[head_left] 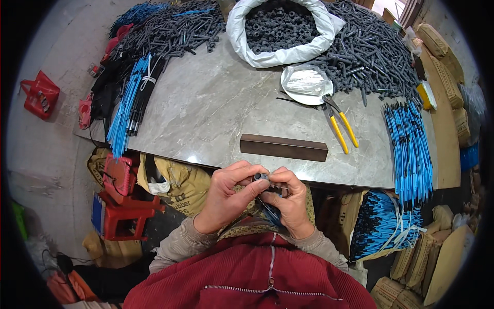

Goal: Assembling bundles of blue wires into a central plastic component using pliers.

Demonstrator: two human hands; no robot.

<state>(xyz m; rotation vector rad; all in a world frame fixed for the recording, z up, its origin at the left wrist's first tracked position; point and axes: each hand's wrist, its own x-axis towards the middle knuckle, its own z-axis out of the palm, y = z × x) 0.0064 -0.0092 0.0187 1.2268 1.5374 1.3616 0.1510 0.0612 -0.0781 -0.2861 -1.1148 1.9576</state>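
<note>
My left hand (pixel 226 193) pinches a dark tubular fitting (pixel 260 176) beside the table's (pixel 206 108) near edge. My right hand (pixel 292 201) curls at its right; its hold I cannot tell. A brown bar (pixel 283 148) lies farther.

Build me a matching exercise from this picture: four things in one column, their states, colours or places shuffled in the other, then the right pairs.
Things:
1. pliers
2. white sack
3. long bar
4. small dark fitting

Descriptions:
A. held in the left hand's fingers
B. full of dark parts
C. yellow-handled
D. dark brown, lying on the table

Pairs: 1-C, 2-B, 3-D, 4-A
</note>
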